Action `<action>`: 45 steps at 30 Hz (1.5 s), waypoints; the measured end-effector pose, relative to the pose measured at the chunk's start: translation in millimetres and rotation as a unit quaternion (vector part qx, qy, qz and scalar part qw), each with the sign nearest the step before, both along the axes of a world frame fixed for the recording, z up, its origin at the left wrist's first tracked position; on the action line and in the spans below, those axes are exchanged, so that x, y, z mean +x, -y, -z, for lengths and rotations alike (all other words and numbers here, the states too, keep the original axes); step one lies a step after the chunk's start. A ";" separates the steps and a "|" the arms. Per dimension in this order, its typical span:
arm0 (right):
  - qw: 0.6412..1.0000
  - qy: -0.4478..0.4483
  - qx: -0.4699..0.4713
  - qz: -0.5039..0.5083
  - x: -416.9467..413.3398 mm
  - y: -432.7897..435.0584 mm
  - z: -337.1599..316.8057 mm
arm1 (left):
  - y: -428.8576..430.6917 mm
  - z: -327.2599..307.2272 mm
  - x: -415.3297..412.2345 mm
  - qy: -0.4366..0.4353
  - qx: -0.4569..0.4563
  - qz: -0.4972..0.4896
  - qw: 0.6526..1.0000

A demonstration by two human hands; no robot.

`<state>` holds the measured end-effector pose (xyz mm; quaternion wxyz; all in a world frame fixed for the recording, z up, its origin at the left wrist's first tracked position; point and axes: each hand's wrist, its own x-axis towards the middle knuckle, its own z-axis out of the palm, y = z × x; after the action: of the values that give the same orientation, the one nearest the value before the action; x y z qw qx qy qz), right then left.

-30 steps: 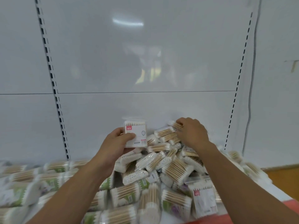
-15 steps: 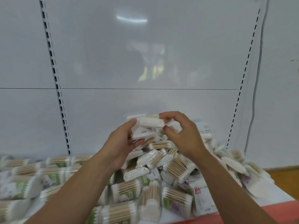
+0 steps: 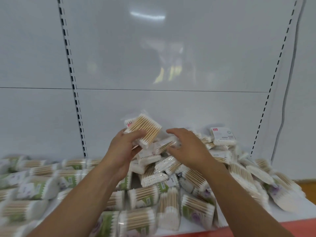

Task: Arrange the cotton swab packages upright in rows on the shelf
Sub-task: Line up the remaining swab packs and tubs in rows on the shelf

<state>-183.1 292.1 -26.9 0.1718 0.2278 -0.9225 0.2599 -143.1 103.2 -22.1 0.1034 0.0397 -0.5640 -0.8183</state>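
My left hand (image 3: 124, 151) grips a small stack of flat cotton swab packages (image 3: 143, 130), held tilted above the heap, wooden sticks showing through the clear wrap. My right hand (image 3: 188, 147) hovers just right of it over the pile, fingers curved, thumb touching another package (image 3: 165, 145); whether it grips that one is unclear. Below both hands a loose heap of swab packages (image 3: 153, 178) lies jumbled on the white shelf (image 3: 290, 214). One package (image 3: 223, 135) stands near upright against the back panel on the right.
Larger green-labelled swab packs (image 3: 39, 187) lie on their sides across the left and front of the shelf. The white back panel (image 3: 153, 57) has slotted uprights left (image 3: 71, 74) and right (image 3: 273, 74). A red shelf edge (image 3: 256, 228) runs along the front.
My right hand has let go of the package it brought over, and has opened and dropped a little. My left hand now holds the stack, turned so the sticks face me.
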 end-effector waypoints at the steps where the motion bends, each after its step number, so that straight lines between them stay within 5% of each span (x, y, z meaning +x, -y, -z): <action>1: 0.999 0.008 0.040 0.019 -2.2 2.2 -0.7 | 2.8 1.2 1.1 -0.001 -0.004 -0.006 1.000; 6: 0.992 0.021 0.114 0.050 -13.7 10.6 -8.4 | 14.0 6.3 8.7 0.003 -0.032 -0.022 0.999; 11: 0.996 0.013 0.076 0.051 -18.3 11.0 -12.5 | 28.9 8.4 17.1 -0.001 -0.073 -0.057 0.996; 17: 0.993 -0.022 -0.086 0.074 -8.2 14.6 -21.8 | 56.4 11.1 29.5 -0.011 -0.089 -0.109 0.990; 20: 0.967 -0.035 -0.247 0.055 14.6 45.6 -23.8 | 72.7 11.8 41.5 -0.013 -0.076 -0.141 0.987; 23: 0.953 -0.022 -0.302 0.004 40.2 103.1 -20.6 | 90.8 10.0 58.9 -0.025 -0.074 -0.154 0.985; 28: 0.940 0.074 -0.304 -0.134 96.7 213.8 -11.9 | 155.5 9.0 108.0 -0.044 -0.079 -0.200 0.976; 38: 0.809 0.316 -0.377 -0.323 214.0 458.9 8.5 | 384.4 16.8 285.1 -0.034 -0.143 -0.336 0.930; 45: 0.763 0.397 -0.320 -0.397 284.2 591.0 32.9 | 500.4 37.7 380.1 0.014 -0.136 -0.395 0.908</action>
<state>101.1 -299.0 -59.9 -0.2650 0.3816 -0.5987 0.6524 237.0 -397.2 -59.8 0.4147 0.2561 -0.6095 -0.6253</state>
